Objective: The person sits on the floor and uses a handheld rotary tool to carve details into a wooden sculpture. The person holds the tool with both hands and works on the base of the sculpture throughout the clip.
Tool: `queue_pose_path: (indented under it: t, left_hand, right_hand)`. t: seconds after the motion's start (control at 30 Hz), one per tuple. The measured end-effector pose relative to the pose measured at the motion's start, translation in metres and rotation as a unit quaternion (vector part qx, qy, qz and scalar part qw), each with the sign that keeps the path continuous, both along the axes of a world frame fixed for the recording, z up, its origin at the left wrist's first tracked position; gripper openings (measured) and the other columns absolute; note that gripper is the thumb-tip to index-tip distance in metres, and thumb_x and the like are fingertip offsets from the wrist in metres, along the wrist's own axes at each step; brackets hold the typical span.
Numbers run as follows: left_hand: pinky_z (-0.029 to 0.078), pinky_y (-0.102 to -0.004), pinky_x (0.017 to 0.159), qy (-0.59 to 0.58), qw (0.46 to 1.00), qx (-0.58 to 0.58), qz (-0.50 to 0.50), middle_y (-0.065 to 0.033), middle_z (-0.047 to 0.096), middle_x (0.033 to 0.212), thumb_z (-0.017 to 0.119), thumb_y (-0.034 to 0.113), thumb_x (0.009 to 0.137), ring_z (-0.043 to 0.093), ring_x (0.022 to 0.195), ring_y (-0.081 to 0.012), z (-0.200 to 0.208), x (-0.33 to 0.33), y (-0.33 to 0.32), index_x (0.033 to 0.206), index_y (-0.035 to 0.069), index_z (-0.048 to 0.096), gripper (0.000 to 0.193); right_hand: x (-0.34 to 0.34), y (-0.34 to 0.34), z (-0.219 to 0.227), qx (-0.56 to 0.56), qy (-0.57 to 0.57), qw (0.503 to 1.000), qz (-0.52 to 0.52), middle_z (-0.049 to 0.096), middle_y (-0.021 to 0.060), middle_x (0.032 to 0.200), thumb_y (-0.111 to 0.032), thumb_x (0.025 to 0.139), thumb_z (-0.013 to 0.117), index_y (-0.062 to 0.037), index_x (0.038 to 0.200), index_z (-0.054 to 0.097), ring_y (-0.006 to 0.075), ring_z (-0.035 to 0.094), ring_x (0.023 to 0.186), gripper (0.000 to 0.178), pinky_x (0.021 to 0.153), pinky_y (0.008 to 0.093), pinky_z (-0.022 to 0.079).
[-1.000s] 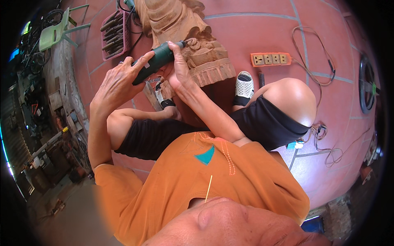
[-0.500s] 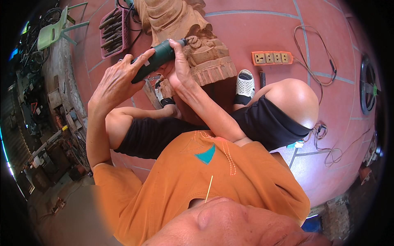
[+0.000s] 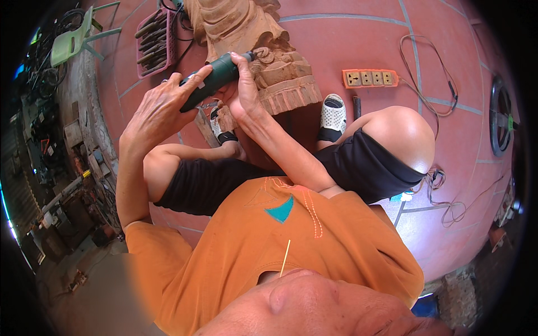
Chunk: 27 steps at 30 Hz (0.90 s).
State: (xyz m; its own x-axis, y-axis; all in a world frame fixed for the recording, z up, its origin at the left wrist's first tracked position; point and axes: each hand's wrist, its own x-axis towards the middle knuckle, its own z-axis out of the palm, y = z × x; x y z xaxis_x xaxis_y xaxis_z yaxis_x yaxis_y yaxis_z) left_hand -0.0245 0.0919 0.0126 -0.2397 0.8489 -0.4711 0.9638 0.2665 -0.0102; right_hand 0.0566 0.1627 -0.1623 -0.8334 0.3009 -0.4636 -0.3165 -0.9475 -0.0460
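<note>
A dark green rotary tool (image 3: 212, 83) lies slantwise between my two hands. My left hand (image 3: 159, 106) is closed on its rear end, the index finger stretched along the casing. Nearer its front, my right hand (image 3: 242, 94) grips the body, thumb on top; some of its fingers are hidden under the tool. The dark nose of the tool is right at the carved folds of a wooden statue (image 3: 238, 28), close to a rounded scroll; whether the bit touches the wood is too small to tell. The statue's ridged base (image 3: 291, 96) faces me.
A pink basket (image 3: 140, 53) full of carving tools stands left of the statue. An orange power strip (image 3: 370, 78) with a cord (image 3: 431, 101) lies on the red tiled floor at right. A green chair (image 3: 73, 42) stands far left. My shoes (image 3: 333, 117) flank the base.
</note>
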Motion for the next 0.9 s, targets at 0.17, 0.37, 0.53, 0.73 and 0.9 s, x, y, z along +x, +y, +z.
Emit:
queue_pose_path:
  t: [0.17, 0.37, 0.53, 0.73, 0.9]
  left_hand:
    - [0.052, -0.0456, 0.077, 0.007, 1.0, -0.009, 0.006, -0.0176, 0.057, 0.095, 0.07, 0.008, 0.078, 0.064, 0.09, -0.0361, 0.001, 0.002, -0.001, 0.153, 0.027, 0.034, 0.085]
    - [0.052, -0.0454, 0.077, 0.005, 1.0, -0.005, 0.005, -0.0172, 0.057, 0.094, 0.07, 0.008, 0.078, 0.064, 0.089, -0.0361, 0.002, 0.002, -0.004, 0.154, 0.028, 0.033, 0.086]
    - [0.052, -0.045, 0.076, 0.002, 1.0, 0.003, 0.004, -0.0162, 0.055, 0.092, 0.07, 0.009, 0.079, 0.064, 0.087, -0.0352, 0.004, 0.003, -0.006, 0.154, 0.028, 0.034, 0.085]
    - [0.051, -0.0452, 0.075, -0.001, 1.0, 0.02, 0.003, -0.015, 0.053, 0.088, 0.072, 0.011, 0.079, 0.063, 0.084, -0.034, 0.002, 0.003, -0.009, 0.153, 0.027, 0.037, 0.084]
    - [0.051, -0.0456, 0.076, -0.002, 1.0, 0.02, 0.005, -0.0152, 0.053, 0.089, 0.072, 0.011, 0.079, 0.063, 0.085, -0.0344, 0.003, 0.002, -0.009, 0.153, 0.027, 0.036, 0.083]
  right_hand:
    - [0.001, -0.003, -0.004, 0.01, 0.007, 1.0, -0.014, 0.071, 0.0091, 0.097, -0.05, 0.09, 0.061, -0.0092, 0.109, 0.055, 0.0222, 0.073, 0.082, 0.046, 0.073, 0.0437, 0.063]
    - [0.003, -0.004, 0.003, 0.008, -0.002, 1.0, 0.0, 0.069, -0.0009, 0.086, -0.053, 0.088, 0.06, -0.0178, 0.103, 0.06, 0.0143, 0.071, 0.075, 0.038, 0.067, 0.0349, 0.059]
    - [0.003, -0.008, 0.001, 0.012, -0.007, 1.0, -0.002, 0.069, -0.0014, 0.086, -0.053, 0.088, 0.061, -0.0177, 0.104, 0.06, 0.0141, 0.071, 0.075, 0.039, 0.067, 0.0349, 0.059]
    - [0.001, -0.011, -0.005, 0.011, 0.007, 1.0, -0.007, 0.07, 0.0105, 0.097, -0.052, 0.09, 0.058, -0.0093, 0.111, 0.055, 0.0239, 0.073, 0.081, 0.048, 0.069, 0.0454, 0.063]
    - [0.001, -0.011, -0.007, 0.011, 0.017, 1.0, -0.006, 0.071, 0.0107, 0.097, -0.052, 0.091, 0.058, -0.009, 0.111, 0.055, 0.0236, 0.073, 0.081, 0.048, 0.069, 0.045, 0.063]
